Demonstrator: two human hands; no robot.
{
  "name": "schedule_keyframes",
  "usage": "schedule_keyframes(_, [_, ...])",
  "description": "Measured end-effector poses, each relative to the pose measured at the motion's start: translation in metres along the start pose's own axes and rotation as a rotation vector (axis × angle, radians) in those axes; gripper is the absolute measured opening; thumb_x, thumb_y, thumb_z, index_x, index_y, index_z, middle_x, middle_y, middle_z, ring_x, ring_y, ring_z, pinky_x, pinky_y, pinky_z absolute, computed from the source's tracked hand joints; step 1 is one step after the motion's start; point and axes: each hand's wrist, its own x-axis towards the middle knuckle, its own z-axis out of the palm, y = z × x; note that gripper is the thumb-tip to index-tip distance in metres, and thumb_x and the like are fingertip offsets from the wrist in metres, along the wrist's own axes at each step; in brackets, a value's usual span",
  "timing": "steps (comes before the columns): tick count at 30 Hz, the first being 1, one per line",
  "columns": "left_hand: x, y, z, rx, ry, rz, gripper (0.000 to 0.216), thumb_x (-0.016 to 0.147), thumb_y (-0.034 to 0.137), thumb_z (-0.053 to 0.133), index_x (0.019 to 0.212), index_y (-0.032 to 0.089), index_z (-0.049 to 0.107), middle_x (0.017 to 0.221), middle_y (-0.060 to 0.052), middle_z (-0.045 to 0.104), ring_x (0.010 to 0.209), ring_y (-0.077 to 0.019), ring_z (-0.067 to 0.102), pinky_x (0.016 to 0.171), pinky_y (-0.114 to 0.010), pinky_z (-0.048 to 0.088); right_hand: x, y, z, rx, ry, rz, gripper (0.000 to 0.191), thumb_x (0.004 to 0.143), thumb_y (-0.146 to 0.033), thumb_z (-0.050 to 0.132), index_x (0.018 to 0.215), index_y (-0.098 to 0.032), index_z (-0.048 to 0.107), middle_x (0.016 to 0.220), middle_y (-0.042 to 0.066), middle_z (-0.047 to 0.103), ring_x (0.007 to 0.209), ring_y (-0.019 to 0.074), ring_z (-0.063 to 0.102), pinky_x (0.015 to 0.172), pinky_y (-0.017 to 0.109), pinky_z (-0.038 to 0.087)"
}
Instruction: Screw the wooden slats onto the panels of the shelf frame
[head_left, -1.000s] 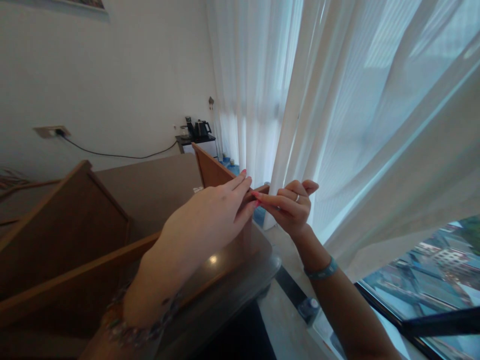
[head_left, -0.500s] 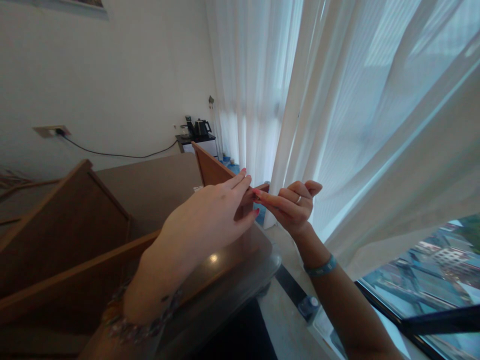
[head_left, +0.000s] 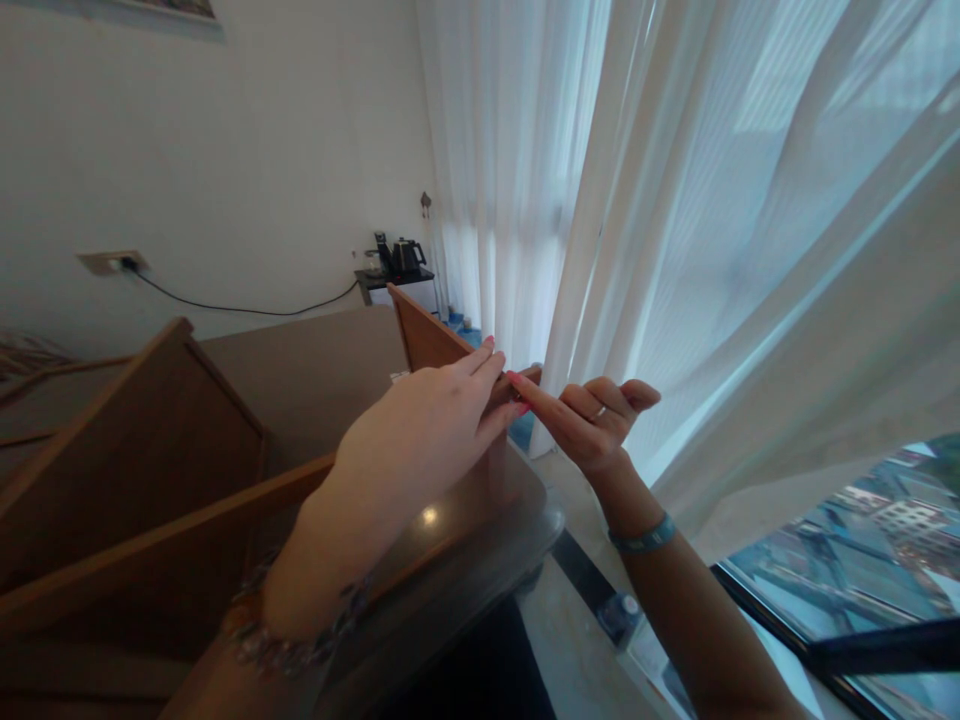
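Note:
My left hand (head_left: 420, 425) lies over the end of a brown wooden panel (head_left: 424, 328), its fingers on top and its thumb below, closed on the wood. The thumb tip reaches close to my right index fingertip. My right hand (head_left: 589, 420) meets the panel's end from the right, the index finger straight against it and the other fingers mostly curled. A tiny dark spot shows at that fingertip, too small to name. The right thumb is hidden. Below both hands is a shiny brown tabletop (head_left: 480, 520) with a rounded corner.
More wooden panels (head_left: 142, 440) stand on the left. A black kettle (head_left: 407, 256) sits on a small cabinet in the far corner. A cord (head_left: 247, 312) runs along the wall from a socket. White curtains (head_left: 675, 200) hang on the right. A bottle (head_left: 619, 615) is low down by the window.
My left thumb has moved up to the right index fingertip. The curled fingers of my right hand have shifted slightly right and down. The panels stay in place.

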Motion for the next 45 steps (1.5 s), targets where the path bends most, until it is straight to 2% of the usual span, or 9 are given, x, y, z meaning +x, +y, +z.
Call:
schedule_keyframes(4, [0.001, 0.002, -0.003, 0.006, -0.022, -0.018, 0.051, 0.098, 0.049, 0.035, 0.134, 0.018, 0.051, 0.145, -0.009, 0.049, 0.116, -0.0286, 0.062, 0.100, -0.043, 0.050, 0.006, -0.001, 0.000, -0.153, -0.123, -0.184, 0.013, 0.086, -0.044, 0.067, 0.099, -0.045, 0.072, 0.050, -0.005, 0.036, 0.059, 0.0144, 0.044, 0.080, 0.037, 0.037])
schedule_keyframes(10, [0.001, 0.004, -0.004, 0.018, -0.025, -0.031, 0.049, 0.099, 0.047, 0.035, 0.133, 0.017, 0.052, 0.143, -0.009, 0.051, 0.110, -0.0281, 0.065, 0.095, -0.042, 0.053, 0.012, -0.003, -0.002, -0.321, -0.154, -0.349, 0.019, 0.094, -0.040, 0.057, 0.107, -0.046, 0.069, 0.051, -0.006, 0.039, 0.058, 0.0143, 0.042, 0.083, 0.037, 0.037])
schedule_keyframes(15, [0.002, 0.004, -0.004, 0.013, -0.033, -0.028, 0.047, 0.099, 0.048, 0.035, 0.130, 0.018, 0.053, 0.143, -0.010, 0.051, 0.113, -0.0274, 0.063, 0.098, -0.041, 0.051, 0.018, -0.012, -0.007, -0.463, 0.015, -0.765, 0.033, 0.093, -0.028, 0.062, 0.122, -0.041, 0.062, 0.054, -0.008, 0.047, 0.059, 0.0128, 0.044, 0.077, 0.035, 0.033])
schedule_keyframes(17, [0.002, 0.004, -0.003, 0.014, -0.031, -0.029, 0.046, 0.099, 0.047, 0.035, 0.130, 0.018, 0.054, 0.144, -0.009, 0.050, 0.115, -0.0269, 0.063, 0.100, -0.042, 0.050, 0.020, -0.015, -0.008, -0.491, 0.061, -0.836, 0.035, 0.092, -0.028, 0.064, 0.126, -0.036, 0.060, 0.056, -0.008, 0.049, 0.060, 0.0123, 0.045, 0.076, 0.034, 0.032])
schedule_keyframes(27, [0.001, 0.005, -0.003, 0.023, -0.001, -0.019, 0.044, 0.100, 0.045, 0.034, 0.129, 0.021, 0.055, 0.143, -0.007, 0.052, 0.110, -0.0263, 0.065, 0.097, -0.042, 0.051, 0.019, -0.020, -0.009, -0.338, -0.067, -0.717, 0.044, 0.088, -0.024, 0.064, 0.129, -0.035, 0.052, 0.060, -0.007, 0.048, 0.063, 0.0144, 0.048, 0.071, 0.035, 0.035])
schedule_keyframes(30, [0.001, 0.005, -0.003, 0.041, -0.016, -0.025, 0.044, 0.099, 0.045, 0.035, 0.131, 0.021, 0.053, 0.139, -0.008, 0.055, 0.107, -0.0270, 0.066, 0.091, -0.042, 0.053, 0.015, -0.018, -0.005, -0.004, -0.092, -0.575, 0.043, 0.089, -0.030, 0.056, 0.130, -0.032, 0.042, 0.070, -0.004, 0.047, 0.066, 0.0156, 0.047, 0.069, 0.036, 0.039])
schedule_keyframes(34, [0.001, 0.005, -0.003, 0.055, -0.011, -0.023, 0.043, 0.098, 0.046, 0.036, 0.127, 0.020, 0.055, 0.135, -0.007, 0.058, 0.104, -0.0273, 0.067, 0.087, -0.041, 0.054, 0.008, -0.020, 0.001, 0.407, -0.147, -0.408, 0.021, 0.096, -0.023, 0.039, 0.115, -0.032, 0.034, 0.088, 0.000, 0.044, 0.079, 0.0156, 0.048, 0.069, 0.034, 0.044])
schedule_keyframes(38, [0.002, 0.005, -0.004, 0.060, -0.009, -0.018, 0.043, 0.098, 0.046, 0.035, 0.125, 0.020, 0.056, 0.139, -0.007, 0.055, 0.102, -0.0262, 0.067, 0.084, -0.038, 0.054, 0.001, -0.028, -0.001, 0.497, -0.289, -0.341, 0.020, 0.099, -0.017, 0.035, 0.111, -0.032, 0.031, 0.089, -0.001, 0.044, 0.079, 0.0131, 0.050, 0.069, 0.031, 0.047])
schedule_keyframes(45, [0.002, 0.005, -0.003, 0.060, -0.003, -0.037, 0.045, 0.098, 0.045, 0.037, 0.130, 0.019, 0.054, 0.141, -0.007, 0.054, 0.105, -0.0260, 0.067, 0.090, -0.039, 0.053, -0.001, -0.029, -0.010, 0.410, -0.303, -0.310, 0.018, 0.097, -0.019, 0.047, 0.109, -0.029, 0.039, 0.080, -0.003, 0.051, 0.068, 0.0114, 0.052, 0.060, 0.026, 0.045])
